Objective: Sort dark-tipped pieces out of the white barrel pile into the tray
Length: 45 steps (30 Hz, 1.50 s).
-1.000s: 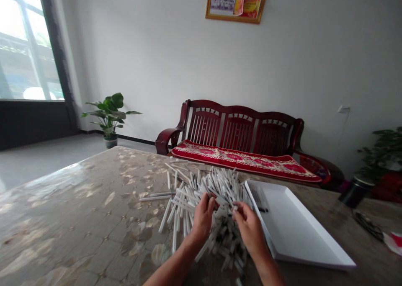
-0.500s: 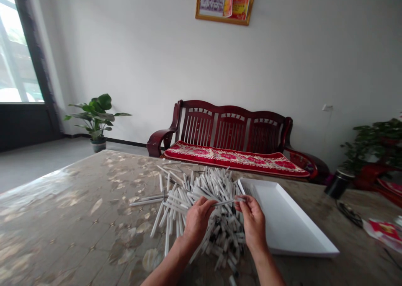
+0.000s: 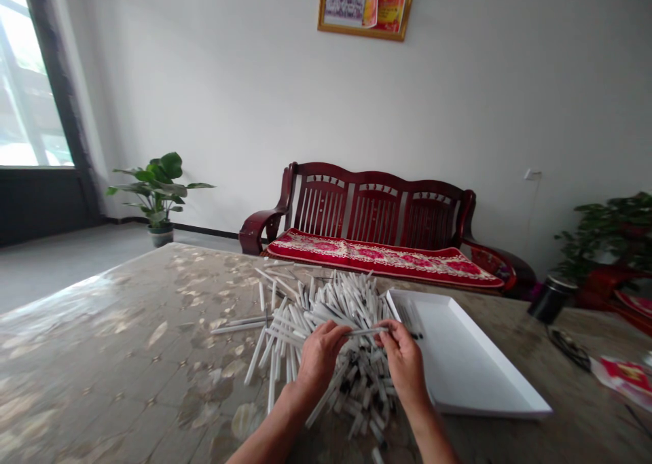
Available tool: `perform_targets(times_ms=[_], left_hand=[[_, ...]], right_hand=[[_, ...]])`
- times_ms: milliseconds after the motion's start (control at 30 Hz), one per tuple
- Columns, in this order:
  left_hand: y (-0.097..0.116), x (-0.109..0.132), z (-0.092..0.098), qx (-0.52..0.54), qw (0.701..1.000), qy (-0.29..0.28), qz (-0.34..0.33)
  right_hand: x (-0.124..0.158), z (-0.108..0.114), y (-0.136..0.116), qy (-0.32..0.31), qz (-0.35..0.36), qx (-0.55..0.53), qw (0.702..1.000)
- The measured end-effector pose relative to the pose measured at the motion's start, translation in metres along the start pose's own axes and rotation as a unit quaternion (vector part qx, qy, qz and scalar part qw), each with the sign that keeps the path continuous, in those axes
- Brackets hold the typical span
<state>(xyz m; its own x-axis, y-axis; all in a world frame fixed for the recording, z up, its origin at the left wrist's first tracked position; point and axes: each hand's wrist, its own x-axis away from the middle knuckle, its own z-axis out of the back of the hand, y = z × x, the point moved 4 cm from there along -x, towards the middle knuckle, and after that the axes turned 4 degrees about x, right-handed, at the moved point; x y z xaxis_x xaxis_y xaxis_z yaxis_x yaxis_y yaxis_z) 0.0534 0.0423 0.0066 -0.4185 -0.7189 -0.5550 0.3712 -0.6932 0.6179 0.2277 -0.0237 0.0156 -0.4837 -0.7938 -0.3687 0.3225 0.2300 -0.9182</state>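
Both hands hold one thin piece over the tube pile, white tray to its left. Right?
Not quite: in the head view, the white tray is right of the tube pile. The left hand and right hand do hold one thin piece over it.

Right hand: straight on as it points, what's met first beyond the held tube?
Probably the heap of white tubes just ahead of the right hand; the depth between them is unclear.

Pale wall (image 3: 229,97), dark red wooden bench (image 3: 374,209), grey floor (image 3: 30,267), bright window (image 3: 30,77)
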Motion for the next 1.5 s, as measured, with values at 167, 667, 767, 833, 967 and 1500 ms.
perform_targets(times_ms=[167, 667, 767, 833, 967, 1500], left_hand=[[0.005, 0.000, 0.004, -0.057, 0.998, -0.004, -0.035], [0.008, 0.006, -0.005, 0.109, 0.991, 0.059, 0.047], [0.009, 0.009, -0.008, 0.154, 0.985, 0.057, 0.056], [0.011, 0.010, -0.012, 0.186, 0.980, 0.044, 0.054], [0.014, 0.011, -0.017, 0.236, 0.969, 0.039, 0.063], [-0.027, 0.012, 0.004, 0.205, 0.943, 0.214, 0.154]], right_hand=[[0.001, 0.000, 0.002, -0.021, -0.087, -0.049, 0.995], [0.009, -0.010, -0.018, -0.067, -0.106, -0.151, 0.980], [0.011, -0.018, -0.010, -0.090, -0.116, -0.122, 0.982], [0.013, -0.023, -0.006, -0.105, -0.111, -0.090, 0.984], [0.013, -0.027, -0.010, -0.105, -0.079, -0.051, 0.990], [-0.110, 0.104, 0.038, 0.046, -0.165, 0.200, 0.965]])
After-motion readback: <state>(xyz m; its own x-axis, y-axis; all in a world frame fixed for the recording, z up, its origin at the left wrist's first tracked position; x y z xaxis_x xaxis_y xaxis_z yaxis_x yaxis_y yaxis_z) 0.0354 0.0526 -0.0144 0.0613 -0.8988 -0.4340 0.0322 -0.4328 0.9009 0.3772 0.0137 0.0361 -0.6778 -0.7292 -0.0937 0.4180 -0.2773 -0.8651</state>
